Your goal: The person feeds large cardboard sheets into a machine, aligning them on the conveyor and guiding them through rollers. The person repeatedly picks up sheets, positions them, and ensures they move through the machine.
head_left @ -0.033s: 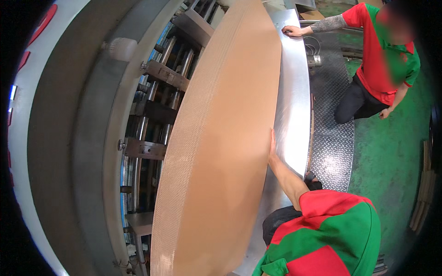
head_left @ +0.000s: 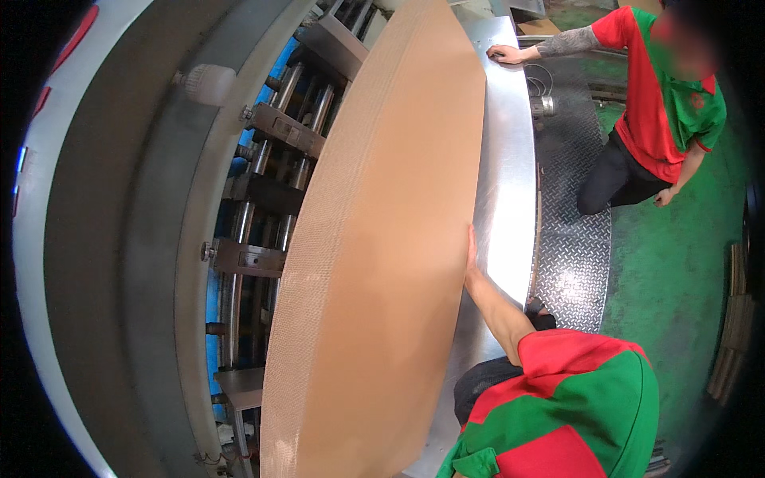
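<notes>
A tall stack of brown corrugated cardboard sheets [head_left: 398, 231] runs from the top to the bottom of the view, its fluted edges on the left side. My right hand [head_left: 471, 253] lies against the stack's right edge, fingers stretched out and pressed together flat, gripping nothing. The forearm comes from my red-and-green sleeve at the lower right. Under the stack's right side a shiny metal table [head_left: 510, 183] shows. My left hand is not in view.
Left of the stack are machine rollers [head_left: 239, 303] and metal brackets [head_left: 251, 259]. A co-worker [head_left: 649, 135] at the upper right rests one hand on the table's far end. Diamond-plate flooring [head_left: 570, 247] lies beside the table, with flat cardboard [head_left: 729, 342] at the far right.
More blue surface shows behind the rollers on the left. The stack's left edge appears very slightly further left. My right hand keeps its place on the stack.
</notes>
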Tool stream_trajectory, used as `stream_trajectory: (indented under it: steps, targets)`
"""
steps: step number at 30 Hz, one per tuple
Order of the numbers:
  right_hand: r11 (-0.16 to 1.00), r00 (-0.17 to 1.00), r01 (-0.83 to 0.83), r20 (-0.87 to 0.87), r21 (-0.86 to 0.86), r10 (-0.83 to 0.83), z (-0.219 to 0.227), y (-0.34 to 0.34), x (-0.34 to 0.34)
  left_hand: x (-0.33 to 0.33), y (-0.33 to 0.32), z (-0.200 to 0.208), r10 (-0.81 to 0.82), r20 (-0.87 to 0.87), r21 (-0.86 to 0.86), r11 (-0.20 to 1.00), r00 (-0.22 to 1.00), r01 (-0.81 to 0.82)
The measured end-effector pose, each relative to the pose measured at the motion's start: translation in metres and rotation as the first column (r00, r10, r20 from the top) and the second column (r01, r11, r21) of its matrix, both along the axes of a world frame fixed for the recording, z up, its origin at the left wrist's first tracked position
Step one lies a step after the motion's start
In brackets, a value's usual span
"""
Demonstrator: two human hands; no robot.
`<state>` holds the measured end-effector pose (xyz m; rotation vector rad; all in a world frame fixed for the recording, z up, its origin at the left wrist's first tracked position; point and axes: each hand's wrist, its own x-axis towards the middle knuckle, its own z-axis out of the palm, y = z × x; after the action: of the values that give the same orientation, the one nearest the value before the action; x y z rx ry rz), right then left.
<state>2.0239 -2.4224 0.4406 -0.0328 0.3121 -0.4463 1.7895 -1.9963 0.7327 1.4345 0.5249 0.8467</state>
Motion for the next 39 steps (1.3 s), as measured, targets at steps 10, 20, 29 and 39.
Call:
stream_trajectory:
  steps: [10,20,29,39]
  targets:
    - [0.975,0.96,-0.16,-0.253,-0.157,0.117,0.006,-0.015,-0.019,0.03,0.049,-0.028,-0.077,-0.141,-0.087,0.994,0.987,0.065]
    - [0.95,0.855,-0.195,-0.518,-0.246,0.041,0.033,-0.044,-0.043,0.084,0.129,-0.194,-0.4,-0.376,-0.287,0.908,0.836,0.305]
    - [0.834,0.695,-0.297,-0.704,-0.465,-0.145,0.042,-0.044,-0.017,-0.032,0.039,-0.232,-0.246,-0.675,-0.274,0.959,0.696,0.073]
    - [0.738,0.631,-0.443,-0.761,-0.51,-0.147,0.031,-0.052,0.03,-0.074,-0.029,-0.222,-0.345,-0.262,-0.668,0.738,0.901,0.089]
